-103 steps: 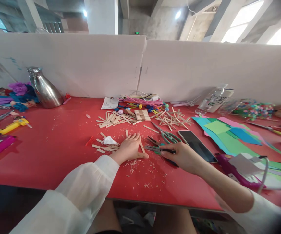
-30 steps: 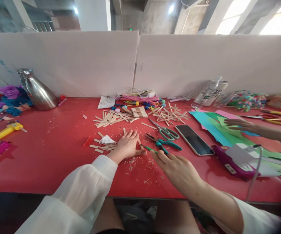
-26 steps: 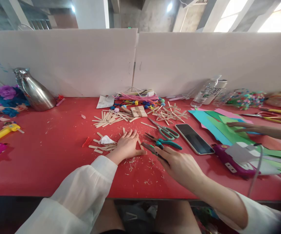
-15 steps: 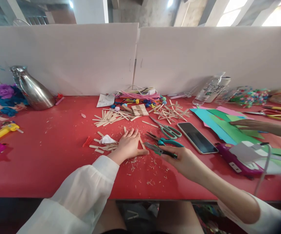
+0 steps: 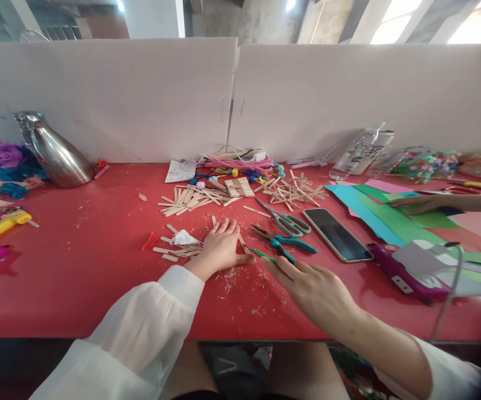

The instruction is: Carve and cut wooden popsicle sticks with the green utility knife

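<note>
My left hand (image 5: 220, 244) lies flat on the red table, fingers stretched forward and thumb out to the right, pressing down over wooden craft sticks. One craft stick (image 5: 242, 243) shows between its index finger and thumb. My right hand (image 5: 307, 280) is closed around a green utility knife (image 5: 264, 255), whose tip points left, close to that stick and the left thumb. The knife's handle is mostly hidden by the hand. Small wood shavings (image 5: 258, 310) litter the table below. Beside my left wrist lie several cut sticks (image 5: 171, 257) and a white crumpled piece (image 5: 183, 238).
Teal pliers (image 5: 292, 243), scissors (image 5: 291, 224) and a phone (image 5: 338, 235) lie just beyond my right hand. Craft sticks (image 5: 188, 200) are piled behind. Another person's hand (image 5: 421, 204) rests on coloured paper (image 5: 369, 214) at right. A steel jug (image 5: 57, 153) stands left.
The utility knife in my right hand has turned, so its blade shows edge-on, and the hand has shifted slightly lower. My left hand stays put. The other person's hand moved slightly over the paper.
</note>
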Available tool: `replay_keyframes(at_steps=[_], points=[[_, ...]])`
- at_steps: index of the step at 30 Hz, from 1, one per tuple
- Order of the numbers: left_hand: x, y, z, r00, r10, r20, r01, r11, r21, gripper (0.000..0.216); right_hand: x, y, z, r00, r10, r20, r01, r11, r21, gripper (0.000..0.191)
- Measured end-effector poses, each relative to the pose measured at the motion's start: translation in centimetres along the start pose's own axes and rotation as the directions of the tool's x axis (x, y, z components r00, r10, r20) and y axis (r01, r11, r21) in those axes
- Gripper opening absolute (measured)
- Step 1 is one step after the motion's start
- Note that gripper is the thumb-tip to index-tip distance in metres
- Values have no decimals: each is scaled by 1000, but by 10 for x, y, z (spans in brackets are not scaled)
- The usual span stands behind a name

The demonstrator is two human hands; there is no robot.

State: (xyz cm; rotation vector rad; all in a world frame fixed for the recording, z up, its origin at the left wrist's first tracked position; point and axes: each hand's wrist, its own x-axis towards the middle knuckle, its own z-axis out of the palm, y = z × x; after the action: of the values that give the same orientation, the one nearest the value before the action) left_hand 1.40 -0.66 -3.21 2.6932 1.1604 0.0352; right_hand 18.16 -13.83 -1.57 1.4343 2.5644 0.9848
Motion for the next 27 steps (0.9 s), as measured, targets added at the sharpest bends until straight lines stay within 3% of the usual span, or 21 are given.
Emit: replay_keyframes(at_steps=[6, 10, 15, 19, 27], points=[[0, -1, 2, 1000, 0, -22, 0, 1000, -10, 90, -5, 4, 5, 995, 37, -92, -31, 998, 57, 47], [-1, -1, 2, 1000, 4, -30, -5, 1000, -5, 89, -5, 1, 8, 971, 208, -115, -186, 967, 173, 37], [-2, 1, 1, 1000, 11, -20, -11, 1000, 10, 89, -5, 2, 1, 898, 430, -96, -384, 872, 304, 32], [-2, 1, 1, 999, 8, -36, -7, 1000, 12, 90, -3, 11, -4, 864, 504, 4, -458, 782, 422, 30], [-2, 1, 2, 999, 4, -33, -5, 1000, -6, 92, 1, 13, 7, 842, 504, 193, -518, 657, 547, 29]])
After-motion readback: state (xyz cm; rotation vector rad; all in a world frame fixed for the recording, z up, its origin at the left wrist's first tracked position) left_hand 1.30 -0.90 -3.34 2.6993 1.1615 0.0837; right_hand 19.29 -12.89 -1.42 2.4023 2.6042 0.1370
